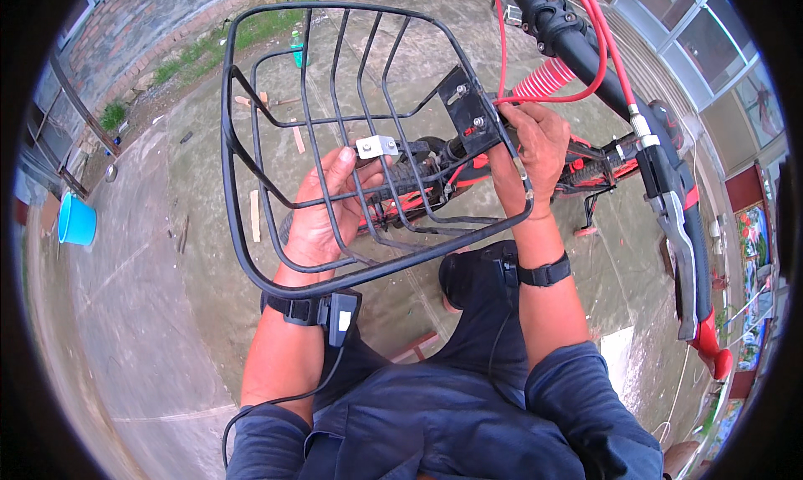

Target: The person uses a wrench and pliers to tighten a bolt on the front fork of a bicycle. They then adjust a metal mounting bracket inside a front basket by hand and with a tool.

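Outdoors, grey concrete paving spreads under everything, with a brick strip and grass at its far edge. Nearest, the person's dark blue sleeves and knees fill the lower view. Above them the left hand point(322, 208) reaches up inside a black wire bicycle basket point(251, 187), fingers curled together, thumb pressing a small silver clamp plate point(377, 146) against the bars. The right hand point(531, 149) closes on the basket's near right rim beside the black mounting bracket point(468, 107), fingers wrapped round the wire. Held tilted in front of the bicycle's handlebar point(577, 49), the basket looks light and rigid, though awkward and springy; the rim wire and bracket offer the firmest hold. Red cables point(598, 36) loop past. Farther off, a blue bucket point(77, 220) stands well apart at left.
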Available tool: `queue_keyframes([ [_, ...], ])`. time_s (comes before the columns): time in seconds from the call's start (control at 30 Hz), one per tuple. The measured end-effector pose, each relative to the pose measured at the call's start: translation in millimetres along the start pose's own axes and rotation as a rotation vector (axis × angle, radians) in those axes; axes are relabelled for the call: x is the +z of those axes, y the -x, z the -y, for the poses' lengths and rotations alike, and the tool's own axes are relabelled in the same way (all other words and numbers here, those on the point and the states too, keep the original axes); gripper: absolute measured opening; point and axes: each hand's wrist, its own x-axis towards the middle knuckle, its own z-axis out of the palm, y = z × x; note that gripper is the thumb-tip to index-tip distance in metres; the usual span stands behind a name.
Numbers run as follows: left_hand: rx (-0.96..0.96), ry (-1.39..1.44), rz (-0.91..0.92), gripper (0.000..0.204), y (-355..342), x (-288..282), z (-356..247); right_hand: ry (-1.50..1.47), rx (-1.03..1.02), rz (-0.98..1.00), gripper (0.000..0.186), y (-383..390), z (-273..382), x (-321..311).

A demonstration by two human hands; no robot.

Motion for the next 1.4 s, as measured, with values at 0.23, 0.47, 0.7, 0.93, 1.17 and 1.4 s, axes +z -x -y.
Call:
queue_keyframes([
  [0.23,0.013,-0.017,-0.048,0.040,0,0,4,-0.020,0.005,0.006,0.041,0,-1,-2],
  [0.47,-0.017,-0.023,-0.019,0.042,-2,-5,4,-0.288,0.607,-0.032,0.047,14,-20,-5],
  [0.7,-0.041,-0.015,-0.028,0.040,0,-4,2,-0.695,0.678,0.434,0.043,-16,-68,-22],
  [0.93,-0.037,-0.013,-0.072,0.039,0,-4,4,-0.888,0.684,0.587,0.042,-28,-78,-17],
  [1.17,-0.043,0.019,-0.079,0.038,1,-4,5,-0.797,0.636,0.498,0.040,-18,-79,-11],
  [1.4,-0.023,0.043,-0.082,0.037,0,-5,8,-0.808,0.645,0.442,0.037,-15,-69,-10],
])
